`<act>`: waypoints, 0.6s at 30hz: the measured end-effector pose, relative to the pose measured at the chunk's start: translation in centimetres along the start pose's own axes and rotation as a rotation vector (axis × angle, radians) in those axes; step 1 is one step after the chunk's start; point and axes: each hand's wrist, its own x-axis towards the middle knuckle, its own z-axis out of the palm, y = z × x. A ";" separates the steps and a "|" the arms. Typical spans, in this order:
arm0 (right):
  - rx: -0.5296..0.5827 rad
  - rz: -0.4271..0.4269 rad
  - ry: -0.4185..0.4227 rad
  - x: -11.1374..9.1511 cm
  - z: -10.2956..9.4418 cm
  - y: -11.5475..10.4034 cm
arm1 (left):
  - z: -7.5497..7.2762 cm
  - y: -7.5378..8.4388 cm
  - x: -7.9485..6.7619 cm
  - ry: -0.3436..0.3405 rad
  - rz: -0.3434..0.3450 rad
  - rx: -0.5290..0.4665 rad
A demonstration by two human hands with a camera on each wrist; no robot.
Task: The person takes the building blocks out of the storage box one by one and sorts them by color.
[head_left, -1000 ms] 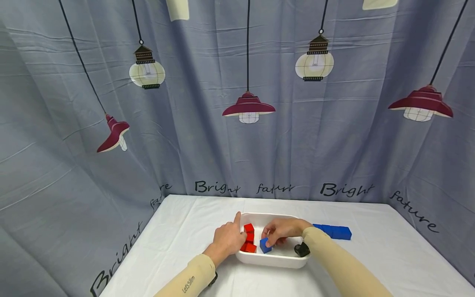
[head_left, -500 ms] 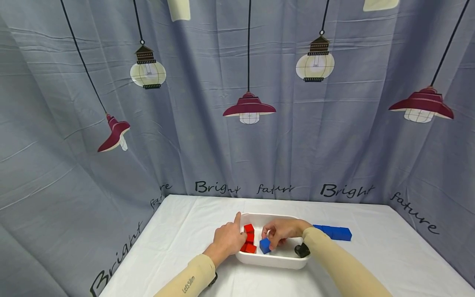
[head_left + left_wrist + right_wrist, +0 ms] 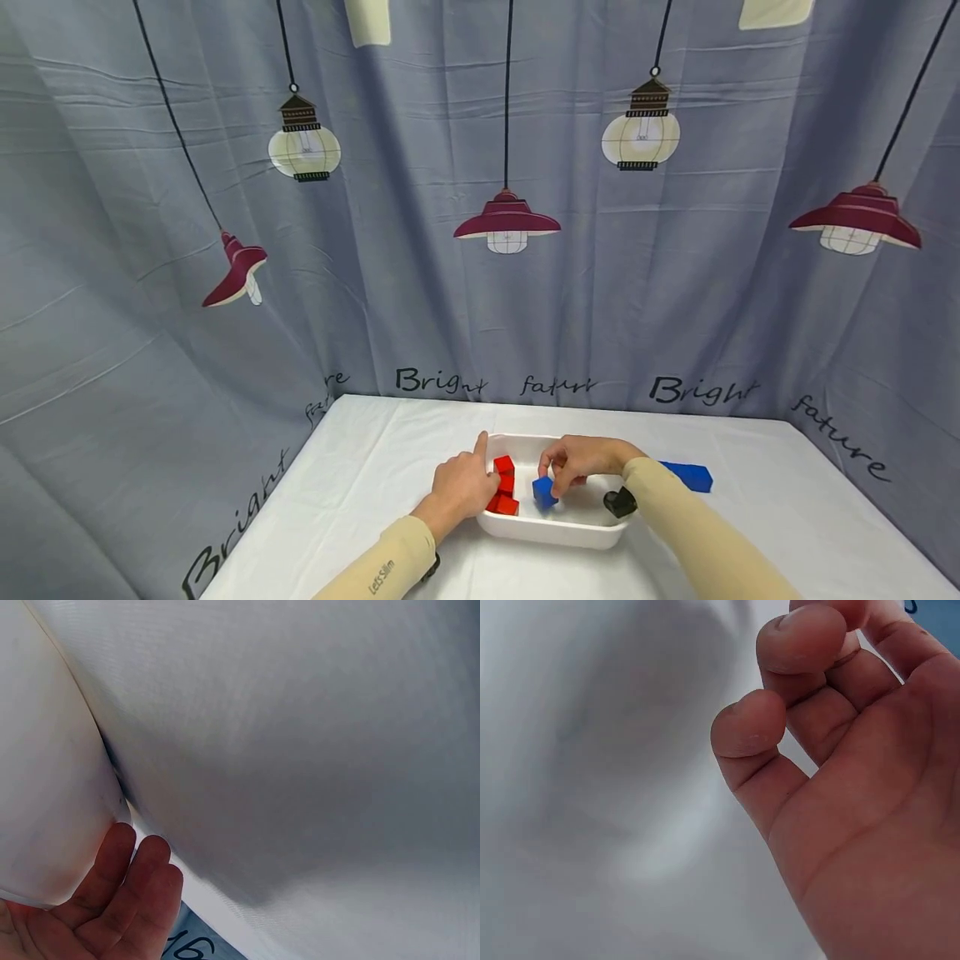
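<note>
In the head view my left hand (image 3: 461,482) holds the left wall of a white tray (image 3: 551,533), index finger stretched along the rim and thumb over the edge. Its other fingers (image 3: 154,859) lie against the tray's outer side in the left wrist view. My right hand (image 3: 579,458) reaches into the tray and pinches a blue cube (image 3: 543,493). Several red cubes (image 3: 506,484) stand in a row along the tray's left side, partly behind my left hand. The right wrist view shows the palm and curled fingers (image 3: 750,724); the cube is out of sight there.
Beyond the tray on the right lies a row of blue cubes (image 3: 692,477), partly hidden by my right sleeve. A black wrist device (image 3: 620,502) is near the tray's right wall. The table (image 3: 405,450) has a white cover, with a grey curtain (image 3: 420,292) behind.
My right hand has shifted slightly right, carrying the blue cube with it. More of the blue row is covered by the sleeve. The left hand keeps its place on the tray.
</note>
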 end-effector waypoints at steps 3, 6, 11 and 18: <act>-0.005 -0.017 0.004 -0.5 -0.7 -0.1 | 0.0 0.0 0.0 -0.006 0.000 -0.004; -0.007 -0.030 -0.003 -1.1 -1.5 -0.5 | -0.2 -0.1 0.0 -0.011 0.002 -0.015; -0.021 -0.037 0.030 -2.4 -2.8 -0.7 | -0.4 -0.1 0.0 -0.022 -0.005 -0.026; -0.040 -0.007 0.119 -4.8 -4.7 -0.5 | -0.6 0.0 -0.2 -0.031 -0.008 -0.038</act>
